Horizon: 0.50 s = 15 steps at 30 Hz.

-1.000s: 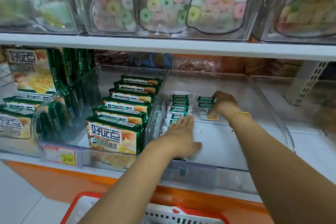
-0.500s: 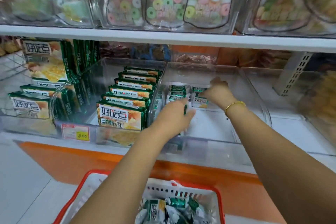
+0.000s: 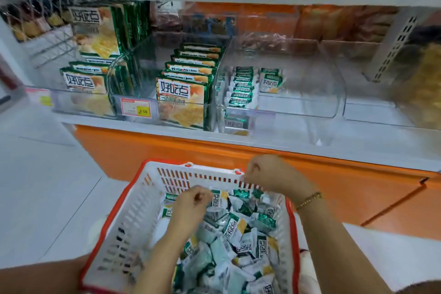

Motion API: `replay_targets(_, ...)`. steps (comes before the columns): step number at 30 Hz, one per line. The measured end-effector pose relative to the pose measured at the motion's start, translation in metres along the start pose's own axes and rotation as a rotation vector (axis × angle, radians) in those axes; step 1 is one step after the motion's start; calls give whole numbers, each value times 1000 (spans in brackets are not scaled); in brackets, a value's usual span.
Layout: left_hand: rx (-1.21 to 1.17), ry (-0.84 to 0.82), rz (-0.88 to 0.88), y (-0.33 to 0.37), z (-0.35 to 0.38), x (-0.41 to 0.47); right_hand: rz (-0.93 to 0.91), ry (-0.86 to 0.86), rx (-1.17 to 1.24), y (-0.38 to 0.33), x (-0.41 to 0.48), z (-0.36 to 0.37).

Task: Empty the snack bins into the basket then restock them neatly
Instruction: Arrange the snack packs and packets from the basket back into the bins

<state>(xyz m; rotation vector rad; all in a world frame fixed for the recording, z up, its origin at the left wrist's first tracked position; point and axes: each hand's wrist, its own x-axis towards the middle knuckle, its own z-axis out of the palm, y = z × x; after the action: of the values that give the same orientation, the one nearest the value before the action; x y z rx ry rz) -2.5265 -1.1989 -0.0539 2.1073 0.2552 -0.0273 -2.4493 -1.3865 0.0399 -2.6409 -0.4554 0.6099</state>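
From the head camera, I see a person leaning over a red and white basket [image 3: 140, 210] on the floor [image 3: 47, 174]. The basket is in front of a store shelf [image 3: 358, 141]. It holds a big messy pile of small green and white snack packets [image 3: 233, 224].

The left hand [image 3: 191, 205] is down in the basket, right on top of the pile. Its grip is curled in. I cannot tell if it is pinching a packet or just touching one.

The right hand [image 3: 267, 172] is by the far edge of the basket, a bit higher than the left. It wears a gold bracelet [image 3: 310, 199] on the wrist. Its grip is curled in too, and I cannot tell if there is anything in it.

Up on the shelf is a clear bin [image 3: 310, 93]. On its left side, a neat row of small packets [image 3: 242, 87] stands one behind the other. A shorter row [image 3: 270, 79] stands just beside it, near the back. The rest of that bin is bare.

The next bin to the left holds bigger green packs [image 3: 181, 90] lined up from front to back. A price tag [image 3: 136, 107] is stuck on the front of it. Under the shelf, the base [image 3: 334, 186] is orange.
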Motion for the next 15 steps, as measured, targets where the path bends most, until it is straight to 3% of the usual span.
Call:
replay_targets(6, 90, -209, -183, -41, 55, -7, 334, 93, 96, 56, 21, 109)
replay_targets(10, 142, -275, -241, -42, 80, -4, 376, 147, 135, 69, 20, 139)
replay_targets(15, 253, -224, -248, -42, 91, 0, 405, 227, 609, 71, 23, 149)
